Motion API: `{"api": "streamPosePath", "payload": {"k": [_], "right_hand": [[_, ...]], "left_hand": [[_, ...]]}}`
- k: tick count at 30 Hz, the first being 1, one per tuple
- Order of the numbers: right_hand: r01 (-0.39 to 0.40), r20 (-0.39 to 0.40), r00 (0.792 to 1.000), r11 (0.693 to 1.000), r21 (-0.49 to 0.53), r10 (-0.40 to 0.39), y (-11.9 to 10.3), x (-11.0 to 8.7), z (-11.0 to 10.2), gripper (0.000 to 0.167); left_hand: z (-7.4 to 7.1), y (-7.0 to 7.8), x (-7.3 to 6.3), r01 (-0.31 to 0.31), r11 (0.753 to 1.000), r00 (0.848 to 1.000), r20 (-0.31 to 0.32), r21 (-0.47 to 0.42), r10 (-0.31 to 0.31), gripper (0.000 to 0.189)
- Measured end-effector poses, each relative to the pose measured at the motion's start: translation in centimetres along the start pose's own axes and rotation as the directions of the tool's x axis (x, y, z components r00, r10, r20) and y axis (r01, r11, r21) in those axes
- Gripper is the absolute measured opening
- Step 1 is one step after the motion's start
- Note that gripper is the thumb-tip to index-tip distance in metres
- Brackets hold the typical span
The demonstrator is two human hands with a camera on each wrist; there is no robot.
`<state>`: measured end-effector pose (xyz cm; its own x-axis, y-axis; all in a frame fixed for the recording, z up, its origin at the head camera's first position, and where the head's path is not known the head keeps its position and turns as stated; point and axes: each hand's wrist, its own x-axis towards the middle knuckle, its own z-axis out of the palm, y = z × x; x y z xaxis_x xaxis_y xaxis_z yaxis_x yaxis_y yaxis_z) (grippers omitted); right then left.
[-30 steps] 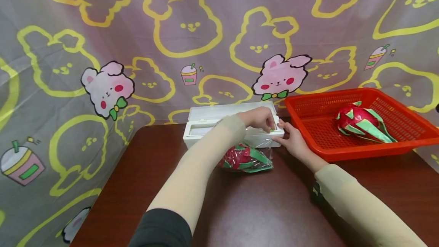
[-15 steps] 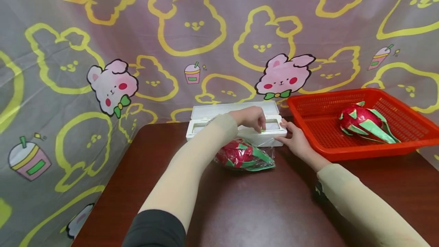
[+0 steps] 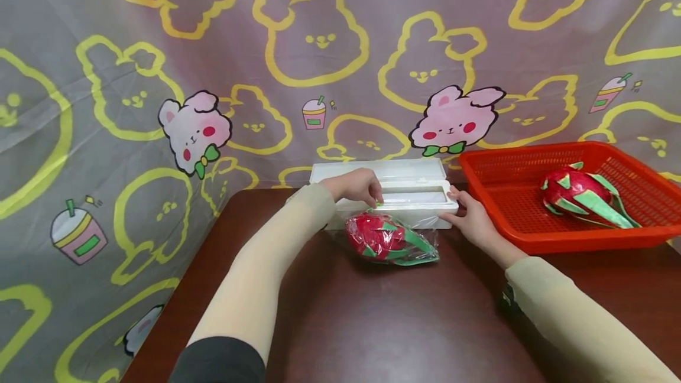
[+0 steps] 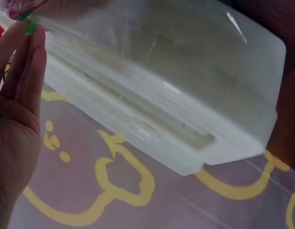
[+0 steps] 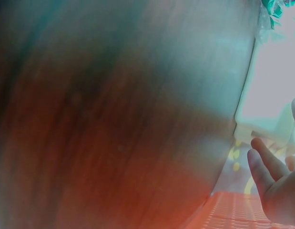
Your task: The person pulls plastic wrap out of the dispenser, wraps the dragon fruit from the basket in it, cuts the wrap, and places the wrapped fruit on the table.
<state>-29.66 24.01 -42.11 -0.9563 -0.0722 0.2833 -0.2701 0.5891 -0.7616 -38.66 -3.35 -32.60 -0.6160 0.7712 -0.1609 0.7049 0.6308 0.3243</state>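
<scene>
A long white box (image 3: 412,216), which looks like a cling film dispenser, stands at the back of the table with its lid (image 3: 383,171) raised. My left hand (image 3: 355,185) pinches a small green slider (image 4: 30,27) on the box's front edge, left of its middle. At the box's right end my right hand (image 3: 474,218) grips the corner, thumb in front and fingers above. A red dragon fruit (image 3: 380,238) with green leaves, seemingly a model, lies before the box under clear film. The film reaches up to the box front.
On the right stands a red plastic basket (image 3: 516,240), close to my right hand. It holds a second dragon fruit (image 3: 577,191), unwrapped. A patterned curtain (image 3: 340,46) hangs right behind the brown table (image 3: 404,324).
My left hand has slid leftward along the box's front edge with the green slider, uncovering more of the opening at right. My right hand stays on the box end. The head view has turned slightly left.
</scene>
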Motion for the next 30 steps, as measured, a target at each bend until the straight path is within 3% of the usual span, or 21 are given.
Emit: {"api": "streamPosePath", "payload": {"k": [8, 12, 15, 20, 30], "right_hand": [[0.004, 0.016, 1.000, 1.000, 0.027, -0.005, 0.0, -0.1, 1.3, 0.048], [0.018, -0.004, 1.000, 1.000, 0.002, -0.018, 0.0, -0.3, 0.8, 0.054], [0.020, -0.016, 1.000, 1.000, -0.024, -0.020, -0.1, -0.3, 0.2, 0.055], [0.023, -0.009, 1.000, 0.999, -0.042, -0.023, 0.4, -0.4, -0.2, 0.054], [0.017, -0.017, 1.000, 0.999, -0.032, -0.017, 0.4, -0.2, 0.0, 0.054]], "left_hand": [[0.4, -0.9, -2.4, 0.031, 1.000, 0.999, -0.019, 0.003, -0.031, 0.005], [0.1, -1.6, -3.4, 0.061, 0.998, 0.997, -0.050, 0.026, -0.060, 0.005], [-0.1, -2.2, -4.2, 0.094, 0.996, 0.993, -0.071, -0.004, -0.094, 0.005], [0.1, -2.7, -4.5, 0.084, 0.995, 0.994, -0.071, -0.051, -0.088, 0.006], [0.2, -3.3, -4.9, 0.028, 0.999, 0.995, -0.094, -0.023, -0.030, 0.007]]}}
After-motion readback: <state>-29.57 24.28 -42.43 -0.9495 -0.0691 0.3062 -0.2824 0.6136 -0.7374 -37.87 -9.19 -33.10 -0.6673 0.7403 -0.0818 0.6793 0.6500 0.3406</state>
